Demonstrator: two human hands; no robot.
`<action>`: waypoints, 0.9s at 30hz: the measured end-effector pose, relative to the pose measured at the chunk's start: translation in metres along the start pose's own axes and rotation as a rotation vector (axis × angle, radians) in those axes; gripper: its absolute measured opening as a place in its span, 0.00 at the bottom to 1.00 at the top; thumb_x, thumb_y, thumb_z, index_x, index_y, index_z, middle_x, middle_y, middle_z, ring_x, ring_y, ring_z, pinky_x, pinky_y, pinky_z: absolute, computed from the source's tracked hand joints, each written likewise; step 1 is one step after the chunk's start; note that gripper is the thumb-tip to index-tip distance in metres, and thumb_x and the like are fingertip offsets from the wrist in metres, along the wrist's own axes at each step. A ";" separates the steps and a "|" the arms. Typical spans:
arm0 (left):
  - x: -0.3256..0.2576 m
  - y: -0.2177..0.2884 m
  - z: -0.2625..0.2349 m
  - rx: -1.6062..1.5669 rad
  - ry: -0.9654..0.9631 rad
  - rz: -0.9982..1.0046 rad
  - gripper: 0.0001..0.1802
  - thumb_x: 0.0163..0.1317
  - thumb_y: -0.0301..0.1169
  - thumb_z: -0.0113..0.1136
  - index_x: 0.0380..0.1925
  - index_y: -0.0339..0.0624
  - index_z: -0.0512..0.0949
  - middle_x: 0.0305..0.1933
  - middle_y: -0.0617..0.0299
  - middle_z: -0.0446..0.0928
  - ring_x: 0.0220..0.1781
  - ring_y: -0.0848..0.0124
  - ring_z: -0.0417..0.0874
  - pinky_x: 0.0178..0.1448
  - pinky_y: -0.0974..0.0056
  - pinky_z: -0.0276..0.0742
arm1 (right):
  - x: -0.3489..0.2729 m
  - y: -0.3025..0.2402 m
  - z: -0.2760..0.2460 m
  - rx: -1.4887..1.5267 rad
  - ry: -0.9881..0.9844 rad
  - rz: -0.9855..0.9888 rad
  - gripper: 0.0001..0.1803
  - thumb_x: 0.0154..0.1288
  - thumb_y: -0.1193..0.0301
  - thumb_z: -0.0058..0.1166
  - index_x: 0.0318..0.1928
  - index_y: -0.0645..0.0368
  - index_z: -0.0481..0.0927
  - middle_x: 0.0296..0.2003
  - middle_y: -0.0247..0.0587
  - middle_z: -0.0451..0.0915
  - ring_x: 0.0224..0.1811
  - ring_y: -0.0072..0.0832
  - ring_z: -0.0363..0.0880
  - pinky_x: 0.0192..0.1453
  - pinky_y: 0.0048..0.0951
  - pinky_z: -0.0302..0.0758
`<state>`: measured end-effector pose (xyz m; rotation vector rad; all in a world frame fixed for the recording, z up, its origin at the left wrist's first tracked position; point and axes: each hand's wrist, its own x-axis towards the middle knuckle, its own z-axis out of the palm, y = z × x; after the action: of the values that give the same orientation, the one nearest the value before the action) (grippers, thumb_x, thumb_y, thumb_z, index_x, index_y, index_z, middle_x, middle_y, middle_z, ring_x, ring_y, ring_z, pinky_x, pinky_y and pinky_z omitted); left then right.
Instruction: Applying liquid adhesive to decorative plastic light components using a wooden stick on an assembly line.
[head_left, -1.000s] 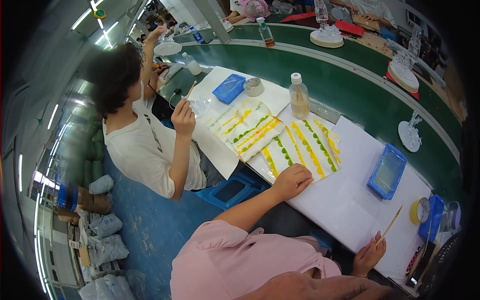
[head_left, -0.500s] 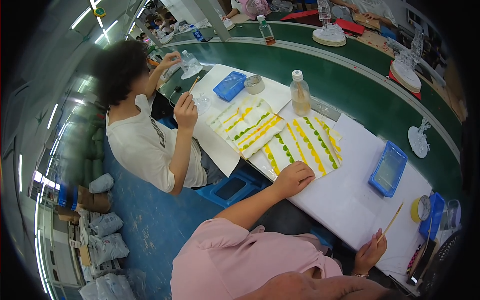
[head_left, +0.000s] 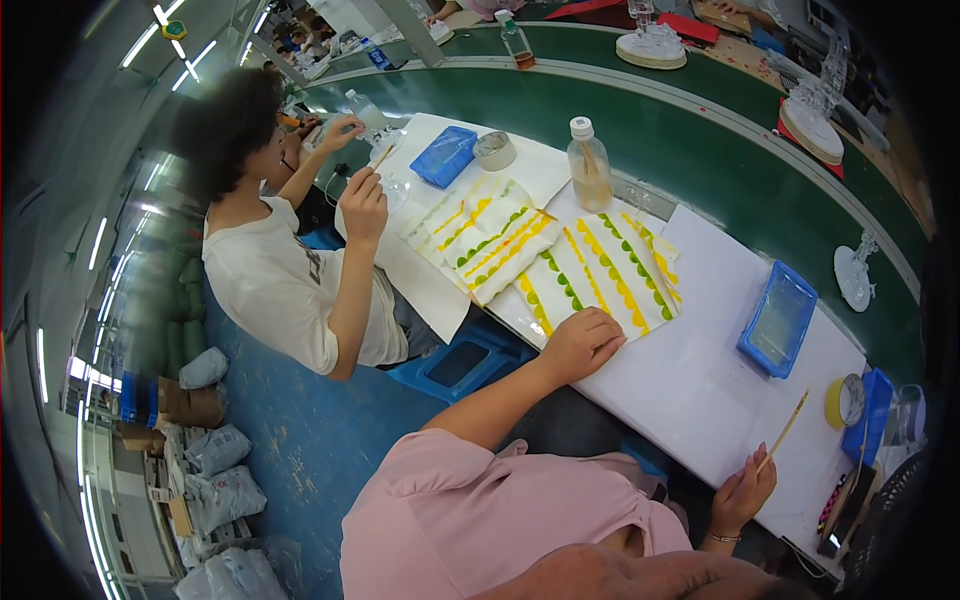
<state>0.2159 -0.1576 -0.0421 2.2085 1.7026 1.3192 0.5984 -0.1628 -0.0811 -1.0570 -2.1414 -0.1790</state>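
Note:
My left hand (head_left: 580,342) lies with curled fingers on the near corner of a white sheet (head_left: 610,270) that carries rows of green, yellow and orange pieces. I cannot make out whether it grips anything. A second such sheet (head_left: 490,240) lies to its left. My right hand (head_left: 742,492) is at the near edge of the white table (head_left: 700,380), pinching a thin wooden stick (head_left: 785,432) that points up and to the right. A blue tray (head_left: 778,320) sits between my hands and the belt.
A person in a white shirt (head_left: 280,280) sits to my left, holding a stick. A clear bottle (head_left: 588,165), a tape roll (head_left: 494,150) and another blue tray (head_left: 443,156) stand on the table. Behind runs a green conveyor belt (head_left: 720,130) with white parts (head_left: 855,275). A blue stool (head_left: 460,362) stands below.
The white part on the green belt has drifted to the right. The neighbour's raised hand shifted slightly. My own hands have stayed where they were.

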 end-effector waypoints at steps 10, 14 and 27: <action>0.000 -0.001 0.001 -0.007 -0.014 0.000 0.05 0.51 0.24 0.64 0.28 0.40 0.78 0.32 0.59 0.78 0.37 0.60 0.78 0.42 0.60 0.76 | -0.001 0.001 0.000 0.008 -0.015 -0.002 0.15 0.64 0.82 0.43 0.52 0.65 0.71 0.54 0.57 0.75 0.56 0.53 0.71 0.63 0.48 0.64; -0.001 -0.004 0.001 0.017 -0.053 0.000 0.07 0.51 0.23 0.65 0.31 0.40 0.79 0.34 0.59 0.79 0.40 0.61 0.80 0.44 0.62 0.77 | 0.001 0.001 0.000 0.012 -0.011 -0.004 0.15 0.64 0.82 0.43 0.51 0.66 0.71 0.54 0.57 0.75 0.56 0.53 0.71 0.62 0.48 0.65; 0.025 -0.076 -0.098 -0.601 0.743 -0.523 0.16 0.70 0.32 0.48 0.55 0.38 0.70 0.39 0.56 0.79 0.38 0.71 0.79 0.50 0.64 0.76 | -0.002 0.002 -0.003 0.031 -0.056 0.003 0.16 0.63 0.82 0.43 0.52 0.65 0.71 0.54 0.57 0.74 0.56 0.53 0.70 0.61 0.48 0.65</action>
<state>0.0953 -0.1499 -0.0042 0.9114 1.5532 2.2221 0.6028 -0.1640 -0.0807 -1.0588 -2.1853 -0.1160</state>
